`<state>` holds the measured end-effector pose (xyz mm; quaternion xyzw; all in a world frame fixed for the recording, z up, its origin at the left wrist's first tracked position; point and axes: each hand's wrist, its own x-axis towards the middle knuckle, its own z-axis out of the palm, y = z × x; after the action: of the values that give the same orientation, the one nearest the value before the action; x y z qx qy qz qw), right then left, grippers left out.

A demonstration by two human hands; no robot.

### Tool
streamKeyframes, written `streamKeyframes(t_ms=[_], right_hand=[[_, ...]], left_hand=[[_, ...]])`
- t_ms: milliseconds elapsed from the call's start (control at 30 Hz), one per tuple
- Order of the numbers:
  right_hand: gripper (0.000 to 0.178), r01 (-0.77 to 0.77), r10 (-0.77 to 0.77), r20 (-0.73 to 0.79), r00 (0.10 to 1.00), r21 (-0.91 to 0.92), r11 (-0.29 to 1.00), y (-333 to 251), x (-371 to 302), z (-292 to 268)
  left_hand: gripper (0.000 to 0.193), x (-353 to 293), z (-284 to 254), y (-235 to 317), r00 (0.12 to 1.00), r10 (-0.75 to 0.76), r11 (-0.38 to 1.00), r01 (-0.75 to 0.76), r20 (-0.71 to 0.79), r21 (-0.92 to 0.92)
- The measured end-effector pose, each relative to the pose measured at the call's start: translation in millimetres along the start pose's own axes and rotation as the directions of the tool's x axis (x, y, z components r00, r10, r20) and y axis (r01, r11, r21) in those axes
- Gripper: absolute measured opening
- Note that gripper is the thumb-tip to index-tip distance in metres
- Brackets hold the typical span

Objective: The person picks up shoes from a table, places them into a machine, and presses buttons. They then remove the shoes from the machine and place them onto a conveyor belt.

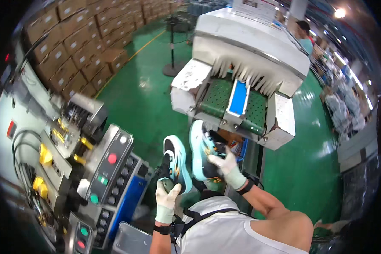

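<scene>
Holding, head view: left hand [167, 200] clasps the heel end of the first shoe [180, 163]; right hand [227, 166] grips the second shoe [197, 154] at its upper, thumb visible, other fingers partly hidden.
Shoes: both dark with light blue soles; toes point away from the wearer; soles face each other, close together; both are held in front of the torso.
Hand covering: pale gloves on both hands; a black band [245, 187] at the right wrist.
Conveyor machine [249, 40]: beyond the shoes; white housing; pale strip fringe [245, 72] above green perforated belts [255, 111]; blue strip [238, 98] between the belts.
Control panel [118, 146]: left of the shoes; red button [112, 158]; green button [94, 198].
Cartons [74, 51]: stacked at upper left.
</scene>
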<state>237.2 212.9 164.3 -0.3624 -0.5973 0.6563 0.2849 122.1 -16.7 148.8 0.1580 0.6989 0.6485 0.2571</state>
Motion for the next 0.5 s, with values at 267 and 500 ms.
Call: streamKeyframes(t_ms=[267, 500], right_hand=[[0.081, -0.06, -0.357, -0.507, 0.785, -0.634, 0.771, -57, 184, -179], [0.057, -0.211, -0.393, -0.558, 0.731, -0.732, 0.648, -56, 347, -247]], left_hand=[[0.063, 254, 235, 60, 0.854, 0.428, 0.845, -0.494, 0.296, 0.203], [0.078, 412, 369, 55, 0.789, 0.431, 0.798, -0.56, 0.439, 0.223]])
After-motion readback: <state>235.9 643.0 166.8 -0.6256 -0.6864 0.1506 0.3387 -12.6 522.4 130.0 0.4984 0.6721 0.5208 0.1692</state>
